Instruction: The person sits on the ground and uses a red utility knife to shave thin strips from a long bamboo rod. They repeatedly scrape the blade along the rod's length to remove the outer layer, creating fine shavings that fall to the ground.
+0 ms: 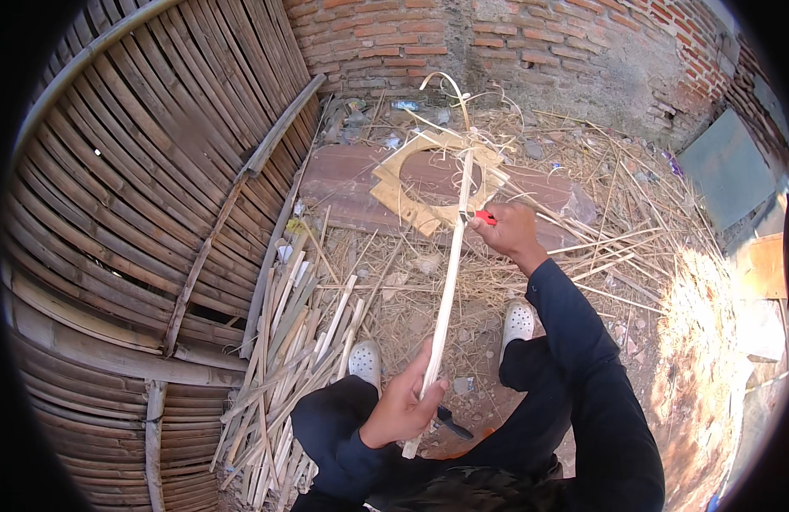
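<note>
I have the left hand (403, 405) low in my view, its grip wrapped around the long pale strip (445, 311) near the strip's lower end, the thumb laid along it. The right hand (511, 230) is farther up, its grip curled tightly around a small red tool (486, 218) that meets the strip's right side. I see the strip slant up from between the knees and cross the opening of a wooden frame (400, 199), toward the frame's right side. A thin curl (453, 83) arches beyond the strip's far end. The frame is over the brown panel (339, 183), inward from the panel's left edge; whether it lies flat or tilts, I cannot tell. A dark-bladed thing (452, 422), partly hidden, shows just right of the left hand. On the ground (484, 427), I make out a heap of split strips (283, 367) beside the left leg, past the panel's near-left corner, and dry scraps (616, 183) around the panel's right edge. White clogs (365, 363) flank the strip.
</note>
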Demonstrator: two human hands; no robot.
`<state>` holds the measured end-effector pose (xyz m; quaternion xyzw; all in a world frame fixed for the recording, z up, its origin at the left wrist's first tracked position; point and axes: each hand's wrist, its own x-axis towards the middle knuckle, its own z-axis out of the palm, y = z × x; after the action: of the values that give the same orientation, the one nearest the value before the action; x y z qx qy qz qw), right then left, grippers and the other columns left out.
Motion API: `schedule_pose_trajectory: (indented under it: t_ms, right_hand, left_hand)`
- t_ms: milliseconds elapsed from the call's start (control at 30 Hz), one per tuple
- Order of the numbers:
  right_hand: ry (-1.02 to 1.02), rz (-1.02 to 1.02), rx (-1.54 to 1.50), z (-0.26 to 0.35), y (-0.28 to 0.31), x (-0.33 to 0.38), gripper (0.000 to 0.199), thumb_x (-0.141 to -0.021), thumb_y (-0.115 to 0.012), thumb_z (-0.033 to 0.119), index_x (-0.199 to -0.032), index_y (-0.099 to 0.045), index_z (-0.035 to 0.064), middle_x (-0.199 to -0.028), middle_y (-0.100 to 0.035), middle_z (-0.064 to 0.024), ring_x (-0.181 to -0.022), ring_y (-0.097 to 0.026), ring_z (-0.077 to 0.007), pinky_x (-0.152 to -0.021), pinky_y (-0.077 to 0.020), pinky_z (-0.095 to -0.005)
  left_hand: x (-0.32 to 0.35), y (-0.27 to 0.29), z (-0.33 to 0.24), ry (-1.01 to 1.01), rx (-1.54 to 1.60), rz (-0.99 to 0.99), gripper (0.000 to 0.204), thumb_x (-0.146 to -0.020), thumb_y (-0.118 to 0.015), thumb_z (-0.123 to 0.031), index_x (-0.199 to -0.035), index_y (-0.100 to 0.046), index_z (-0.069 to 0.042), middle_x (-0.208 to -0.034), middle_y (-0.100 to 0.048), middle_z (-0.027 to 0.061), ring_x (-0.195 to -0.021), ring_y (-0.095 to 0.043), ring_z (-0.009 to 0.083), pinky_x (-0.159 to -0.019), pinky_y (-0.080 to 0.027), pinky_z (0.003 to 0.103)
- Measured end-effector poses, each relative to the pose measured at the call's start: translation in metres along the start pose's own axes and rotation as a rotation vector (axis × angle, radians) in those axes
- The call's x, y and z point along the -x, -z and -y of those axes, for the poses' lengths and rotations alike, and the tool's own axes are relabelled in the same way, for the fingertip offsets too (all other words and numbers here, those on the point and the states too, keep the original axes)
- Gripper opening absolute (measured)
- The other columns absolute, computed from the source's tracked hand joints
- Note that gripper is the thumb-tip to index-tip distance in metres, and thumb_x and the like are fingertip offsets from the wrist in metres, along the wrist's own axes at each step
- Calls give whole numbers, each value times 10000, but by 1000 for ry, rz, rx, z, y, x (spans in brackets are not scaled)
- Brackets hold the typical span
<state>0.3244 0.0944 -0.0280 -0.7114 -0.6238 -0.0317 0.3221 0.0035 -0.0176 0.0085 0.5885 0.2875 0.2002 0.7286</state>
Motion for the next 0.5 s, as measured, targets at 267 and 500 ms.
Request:
schedule_pose_trajectory:
  t_ms: [267,500]
  right_hand:
    - [-538,-362,71,-147,14,-10,677,-891,-432,670,-802,-689,51,-685,-632,-225,-727,-632,-403,-665,-466,-477]
    - [-467,-88,82,-171,19,25,738,-901,-422,680,-833,-705,2,-772,-655,-239,-768,-652,-375,-676,-464,-456]
  left_hand:
    - [31,-14,13,3,-141,602,633,-961,-508,-52,-1520,-211,-46,-1222,-597,177,-876,-577,125,-795,-467,301]
    - [19,1,13,154,71,145,666,-967,-511,-49,-1539,-174,-97,-933,-625,44,-549,-489,45,-527,-439,187]
